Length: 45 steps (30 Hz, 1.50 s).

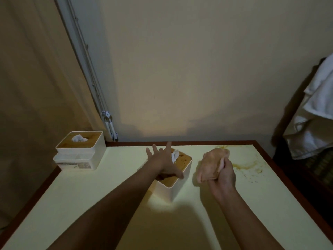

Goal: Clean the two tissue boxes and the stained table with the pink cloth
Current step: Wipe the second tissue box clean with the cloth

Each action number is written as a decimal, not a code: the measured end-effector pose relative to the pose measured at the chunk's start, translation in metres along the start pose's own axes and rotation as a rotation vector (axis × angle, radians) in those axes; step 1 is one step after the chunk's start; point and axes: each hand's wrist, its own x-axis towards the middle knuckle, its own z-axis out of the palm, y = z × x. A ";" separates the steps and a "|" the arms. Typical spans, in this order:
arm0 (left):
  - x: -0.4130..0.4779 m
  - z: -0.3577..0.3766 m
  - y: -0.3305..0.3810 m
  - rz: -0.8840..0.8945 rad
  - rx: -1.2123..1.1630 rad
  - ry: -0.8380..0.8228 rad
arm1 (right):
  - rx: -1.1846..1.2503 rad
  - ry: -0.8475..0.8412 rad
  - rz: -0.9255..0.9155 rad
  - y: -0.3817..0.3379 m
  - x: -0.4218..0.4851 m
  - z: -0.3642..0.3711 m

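A white tissue box (177,184) with a brown lid stands at the middle of the cream table (90,195). My left hand (163,162) hovers over its lid with fingers spread, the thumb at the lid's front edge. To its right, my right hand (222,175) grips a bunched pink cloth (210,165) just above the table. A second white tissue box (81,151) with a brown lid and a tissue poking out sits at the far left corner. Brownish stains (246,164) spread over the table's far right part.
The table has a dark red-brown rim (281,170) and stands against a beige wall. White towels (317,112) hang over dark furniture at the right. A curtain and a white window frame (93,83) fill the left.
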 end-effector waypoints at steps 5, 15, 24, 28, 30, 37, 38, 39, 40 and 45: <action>0.009 -0.032 -0.008 0.193 0.222 -0.261 | -0.074 -0.069 -0.043 -0.014 -0.011 -0.012; -0.003 -0.013 -0.021 0.083 -0.176 0.133 | -0.308 -0.021 -0.008 0.021 -0.007 -0.028; -0.006 0.041 -0.013 -0.118 -0.278 0.360 | -0.381 -0.281 -0.080 0.070 -0.007 -0.004; 0.002 0.040 -0.022 -0.063 -0.261 0.316 | -0.416 -0.343 -0.046 0.095 -0.010 0.002; 0.006 0.039 -0.030 -0.017 -0.236 0.295 | -0.476 -0.338 -0.088 0.108 -0.014 0.003; 0.009 0.040 -0.035 0.033 -0.210 0.304 | -0.502 -0.227 -0.001 0.108 0.030 0.030; 0.009 0.040 -0.035 0.032 -0.210 0.309 | -0.507 -0.215 0.042 0.107 0.045 0.029; 0.008 0.040 -0.034 0.032 -0.206 0.314 | -0.525 -0.220 0.072 0.105 0.058 0.029; 0.008 0.040 -0.034 0.035 -0.196 0.319 | -0.530 -0.212 0.101 0.103 0.063 0.030; 0.004 0.039 -0.036 0.057 -0.187 0.319 | -0.520 -0.225 0.158 0.114 0.057 0.023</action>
